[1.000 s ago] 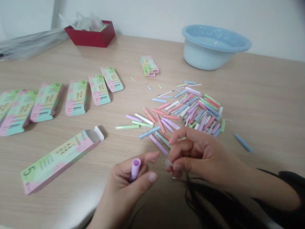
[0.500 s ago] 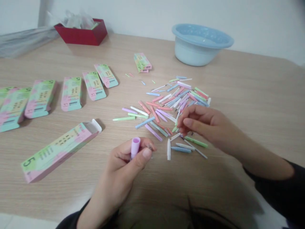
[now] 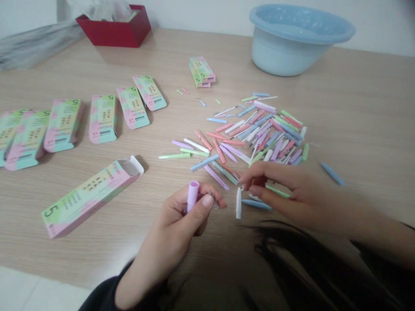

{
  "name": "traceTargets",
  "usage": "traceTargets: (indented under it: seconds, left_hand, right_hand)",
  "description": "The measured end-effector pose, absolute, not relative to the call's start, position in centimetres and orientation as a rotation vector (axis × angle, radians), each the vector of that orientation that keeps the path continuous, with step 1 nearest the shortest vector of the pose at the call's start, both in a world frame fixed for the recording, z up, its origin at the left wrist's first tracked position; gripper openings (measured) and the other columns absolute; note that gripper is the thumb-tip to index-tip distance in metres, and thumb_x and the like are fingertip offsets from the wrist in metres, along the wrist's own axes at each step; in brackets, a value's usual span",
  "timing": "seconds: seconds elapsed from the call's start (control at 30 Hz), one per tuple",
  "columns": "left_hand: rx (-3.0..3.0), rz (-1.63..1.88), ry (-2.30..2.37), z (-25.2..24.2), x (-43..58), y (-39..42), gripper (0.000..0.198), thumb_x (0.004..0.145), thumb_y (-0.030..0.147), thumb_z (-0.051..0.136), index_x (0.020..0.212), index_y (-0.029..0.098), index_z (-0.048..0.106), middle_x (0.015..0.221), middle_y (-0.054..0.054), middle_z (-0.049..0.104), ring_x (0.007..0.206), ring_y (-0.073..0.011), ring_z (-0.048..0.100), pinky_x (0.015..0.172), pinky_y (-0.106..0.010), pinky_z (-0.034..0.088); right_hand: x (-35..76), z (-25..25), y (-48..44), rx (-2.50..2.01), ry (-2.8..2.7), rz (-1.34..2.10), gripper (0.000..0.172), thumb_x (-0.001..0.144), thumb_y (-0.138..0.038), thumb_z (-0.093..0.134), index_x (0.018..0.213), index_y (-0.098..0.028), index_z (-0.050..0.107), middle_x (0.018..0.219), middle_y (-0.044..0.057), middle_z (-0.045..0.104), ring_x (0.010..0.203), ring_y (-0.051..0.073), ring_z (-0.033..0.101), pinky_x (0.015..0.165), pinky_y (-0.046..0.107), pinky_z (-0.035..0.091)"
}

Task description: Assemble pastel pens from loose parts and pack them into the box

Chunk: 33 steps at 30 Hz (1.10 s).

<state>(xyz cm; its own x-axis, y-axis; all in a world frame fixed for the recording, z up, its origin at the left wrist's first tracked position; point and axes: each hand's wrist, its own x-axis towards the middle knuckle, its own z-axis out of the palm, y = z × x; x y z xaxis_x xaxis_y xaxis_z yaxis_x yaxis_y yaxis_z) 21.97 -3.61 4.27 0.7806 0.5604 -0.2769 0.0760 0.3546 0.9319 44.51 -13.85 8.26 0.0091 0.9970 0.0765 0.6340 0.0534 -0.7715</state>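
My left hand [image 3: 183, 218] is closed around a purple pen tube [image 3: 193, 196] that stands upright with its hollow end up. Between its thumb and fingertips is a small clear piece [image 3: 214, 201], too blurred to name. My right hand [image 3: 292, 190] hovers at the near edge of the pen-part pile, fingers curved and a gap between thumb and forefinger; I see nothing in it. Just left of its fingertips lies a white pen piece [image 3: 239, 204]. A blue pen piece [image 3: 256, 204] lies below its thumb, and a green one [image 3: 278, 191] is partly hidden behind the hand.
Loose pastel pen parts [image 3: 223, 149] spread beyond my hands. An open-ended carton [image 3: 90, 196] lies at left, with several similar cartons [image 3: 103, 119] behind it. Two stacked boxes [image 3: 202, 71], a red box [image 3: 115, 32] with plastic bags and a blue basin [image 3: 292, 47] stand farther back.
The view has shifted, so the table items sit differently in the picture. My right hand has come nearer to the white pen piece. My left hand keeps its hold on the purple tube.
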Motion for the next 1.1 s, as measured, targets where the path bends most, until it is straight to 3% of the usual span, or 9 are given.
traceTargets:
  seconds: [0.17,0.33,0.47,0.6,0.73,0.83,1.1]
  left_hand:
    - [1.449,0.338,0.591,5.1,22.5,-3.6,0.028,0.092,0.033,0.069,0.069,0.017,0.068,0.068,0.001,0.061,0.063,-0.0113,0.050,0.060,-0.023,0.039]
    - [1.497,0.370,0.625,5.5,23.1,-4.2,0.013,0.085,0.024,0.073,0.075,0.017,0.068,0.066,0.004,0.061,0.064,-0.0113,0.053,0.061,-0.021,0.041]
    - [1.599,0.383,0.548,5.9,23.1,-4.6,0.016,0.089,0.022,0.067,0.074,0.017,0.069,0.068,0.003,0.065,0.066,-0.0115,0.057,0.063,-0.021,0.044]
    - [1.694,0.439,0.561,6.1,23.1,-4.9,0.005,0.089,0.019,0.068,0.087,0.017,0.072,0.077,0.001,0.073,0.073,-0.0132,0.065,0.067,-0.021,0.047]
    - [1.833,0.515,0.582,6.7,23.0,-5.1,0.004,0.087,0.016,0.070,0.083,0.018,0.071,0.072,0.003,0.073,0.064,-0.0114,0.063,0.060,-0.020,0.045]
    - [1.941,0.502,0.498,7.6,22.9,-5.0,0.014,0.090,0.013,0.066,0.080,0.019,0.073,0.074,0.004,0.075,0.067,-0.0110,0.064,0.065,-0.020,0.046]
    - [2.151,0.544,0.510,7.8,23.5,-3.6,0.011,0.087,0.012,0.066,0.083,0.018,0.073,0.075,0.004,0.073,0.069,-0.0113,0.063,0.066,-0.020,0.045]
  right_hand:
    - [41.9,8.3,-13.5,-1.457,-1.675,0.841,0.026,0.096,-0.019,0.061,0.117,-0.029,0.071,0.100,0.002,0.075,0.087,0.019,0.069,0.077,0.031,0.056]
    - [40.5,6.7,-14.3,-1.403,-1.479,0.873,0.018,0.094,-0.017,0.065,0.105,-0.025,0.077,0.098,0.002,0.077,0.093,0.018,0.070,0.085,0.032,0.056]
    - [39.7,5.7,-15.5,-1.357,-1.243,0.947,0.016,0.091,-0.017,0.070,0.101,-0.025,0.080,0.094,0.000,0.078,0.089,0.015,0.071,0.084,0.029,0.056]
    - [39.0,4.9,-16.1,-1.247,-1.004,1.072,0.017,0.087,-0.020,0.077,0.103,-0.025,0.080,0.095,0.001,0.080,0.087,0.015,0.073,0.084,0.030,0.059]
    - [38.8,4.1,-16.1,-1.132,-0.896,1.142,0.014,0.085,-0.018,0.078,0.098,-0.023,0.082,0.086,0.000,0.079,0.078,0.011,0.071,0.077,0.025,0.060]
    - [38.8,3.5,-16.1,-1.024,-0.808,1.234,0.011,0.085,-0.018,0.079,0.095,-0.022,0.082,0.077,-0.002,0.077,0.070,0.009,0.070,0.071,0.021,0.060]
    - [38.8,1.6,-16.1,-0.908,-0.652,1.317,0.012,0.083,-0.025,0.082,0.095,-0.024,0.082,0.082,-0.001,0.079,0.069,0.010,0.074,0.070,0.024,0.063]
